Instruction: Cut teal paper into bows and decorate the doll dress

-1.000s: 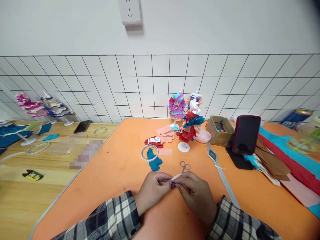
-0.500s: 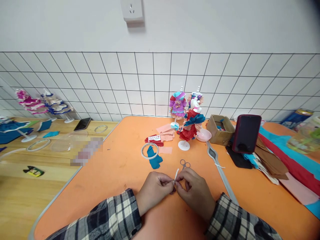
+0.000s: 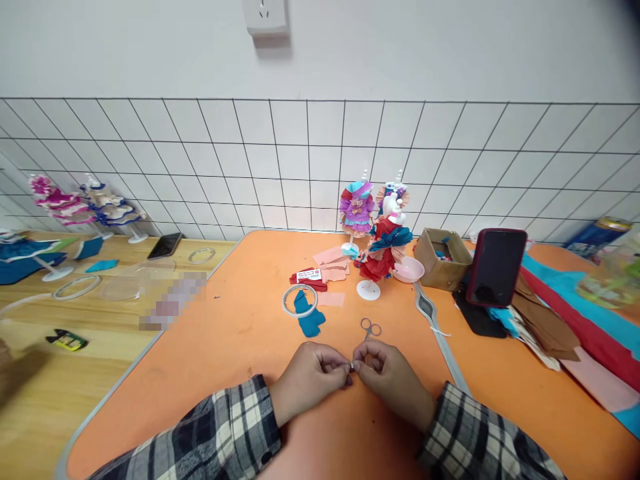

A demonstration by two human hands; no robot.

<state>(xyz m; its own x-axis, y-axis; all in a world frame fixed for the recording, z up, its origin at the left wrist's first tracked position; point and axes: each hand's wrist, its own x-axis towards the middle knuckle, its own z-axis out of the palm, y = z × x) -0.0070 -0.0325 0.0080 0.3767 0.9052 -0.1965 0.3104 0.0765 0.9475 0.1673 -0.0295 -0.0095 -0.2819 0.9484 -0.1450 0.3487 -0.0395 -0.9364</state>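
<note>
My left hand (image 3: 316, 375) and my right hand (image 3: 391, 379) meet over the orange mat, fingertips pinched close together. Between them shows a tiny bit of a thin white strip (image 3: 352, 366); the rest is hidden by the fingers. Both hands are closed on it. Just beyond my right hand lies a pair of small scissors (image 3: 371, 327), handles facing away. Ahead of my left hand a teal fabric piece (image 3: 311, 323) lies partly under a roll of narrow tape (image 3: 285, 303).
Behind stand small dressed mannequins (image 3: 356, 207), a pink dish (image 3: 409, 269), a cardboard box (image 3: 440, 267) and a propped phone (image 3: 497, 267). Fabric strips (image 3: 570, 307) lie at right. On the wooden table at left are a yellow-black object (image 3: 68, 340) and a blurred hand (image 3: 4, 357) at the edge.
The white strip stood up between my fingers earlier; now only a tiny bit shows. My right fingers have lowered slightly. A blurred hand has appeared at the far left edge.
</note>
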